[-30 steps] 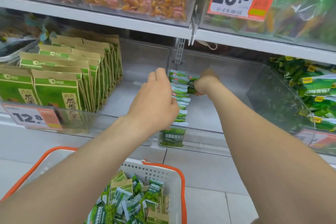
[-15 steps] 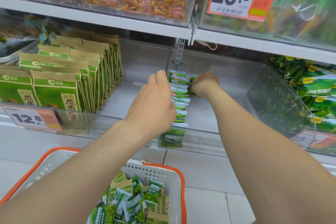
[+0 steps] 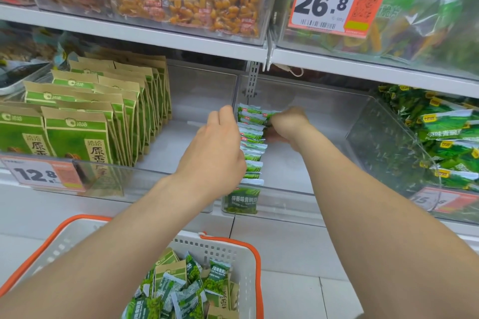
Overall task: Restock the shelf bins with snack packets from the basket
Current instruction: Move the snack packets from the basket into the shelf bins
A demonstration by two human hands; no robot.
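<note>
Green pea packets [image 3: 252, 142] stand on edge along the 9 o'clock wall of the clear bin [image 3: 311, 163], straight fingers of the left hand [image 3: 215, 153] seemingly bracing them against toppling while the right hand [image 3: 287, 122], at 12 o'clock, curls round the rear packet [image 3: 269, 114]; more lie in the basket [image 3: 207, 248] at 6 o'clock.

Two bare arms are seen. The left arm [image 3: 116, 241] is shown in the lower left of the frame and the right arm [image 3: 375, 215] in the lower right. The back of the left hand [image 3: 212, 153] is seen near the middle. The right hand [image 3: 287, 122] is a little blurred.
</note>
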